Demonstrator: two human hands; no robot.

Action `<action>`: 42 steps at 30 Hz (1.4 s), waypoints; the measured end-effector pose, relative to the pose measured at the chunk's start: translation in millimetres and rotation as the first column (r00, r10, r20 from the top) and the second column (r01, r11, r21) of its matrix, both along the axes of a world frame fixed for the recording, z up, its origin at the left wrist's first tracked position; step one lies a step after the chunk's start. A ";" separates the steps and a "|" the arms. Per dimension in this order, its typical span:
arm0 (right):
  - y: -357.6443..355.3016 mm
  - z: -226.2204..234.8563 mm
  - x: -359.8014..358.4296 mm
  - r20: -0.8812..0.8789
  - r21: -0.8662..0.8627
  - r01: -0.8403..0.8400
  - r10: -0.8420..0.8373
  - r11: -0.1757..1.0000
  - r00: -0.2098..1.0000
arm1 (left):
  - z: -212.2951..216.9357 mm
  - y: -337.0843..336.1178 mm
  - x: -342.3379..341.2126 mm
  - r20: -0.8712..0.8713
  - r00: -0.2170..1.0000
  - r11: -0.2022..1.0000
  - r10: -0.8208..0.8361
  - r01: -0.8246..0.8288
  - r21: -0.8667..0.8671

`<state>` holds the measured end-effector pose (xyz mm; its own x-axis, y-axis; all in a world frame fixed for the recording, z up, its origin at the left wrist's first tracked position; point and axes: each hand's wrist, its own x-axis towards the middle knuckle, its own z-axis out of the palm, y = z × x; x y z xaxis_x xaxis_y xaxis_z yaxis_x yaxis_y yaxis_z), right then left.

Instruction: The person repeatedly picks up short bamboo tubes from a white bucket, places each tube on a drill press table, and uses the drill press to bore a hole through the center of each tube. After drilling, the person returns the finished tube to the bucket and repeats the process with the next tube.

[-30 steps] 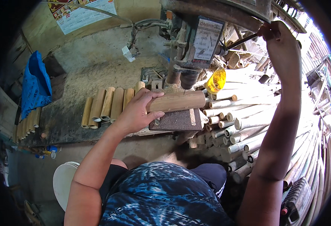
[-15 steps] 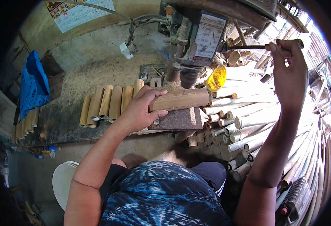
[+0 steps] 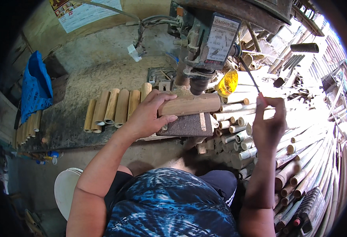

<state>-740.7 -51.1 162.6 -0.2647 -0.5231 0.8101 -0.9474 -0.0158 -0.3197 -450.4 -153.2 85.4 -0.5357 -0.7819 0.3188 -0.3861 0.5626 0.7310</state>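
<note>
My left hand (image 3: 147, 112) is closed around the left end of a bamboo tube (image 3: 191, 104), which lies sideways on the dark metal table (image 3: 185, 126) of a drill press (image 3: 211, 43). Right above the tube sits the chuck (image 3: 199, 85); any bit in it is hidden from me. On the right, my right hand (image 3: 270, 120) grips the end of the thin feed lever (image 3: 249, 74), which slants down toward me. Several cut bamboo tubes (image 3: 122, 107) stand in a row left of my left hand.
Long bamboo poles (image 3: 268, 138) are heaped on the right. Behind the tube is a yellow container (image 3: 226, 83). A blue bag (image 3: 37, 85) stands at the workbench's (image 3: 62, 132) left end, above more tubes (image 3: 29, 127). A white round stool (image 3: 66, 189) is at lower left.
My right hand has pulled the feed lever down and toward me, swinging it from nearly level to a steep slant. The left hand and bamboo tube stay in place.
</note>
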 end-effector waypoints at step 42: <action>-5.8 23.3 -6.5 -0.219 -0.168 -0.114 0.076 0.979 0.973 | -1.9 2.2 -16.3 0.026 0.999 0.999 0.020 -0.018 -0.049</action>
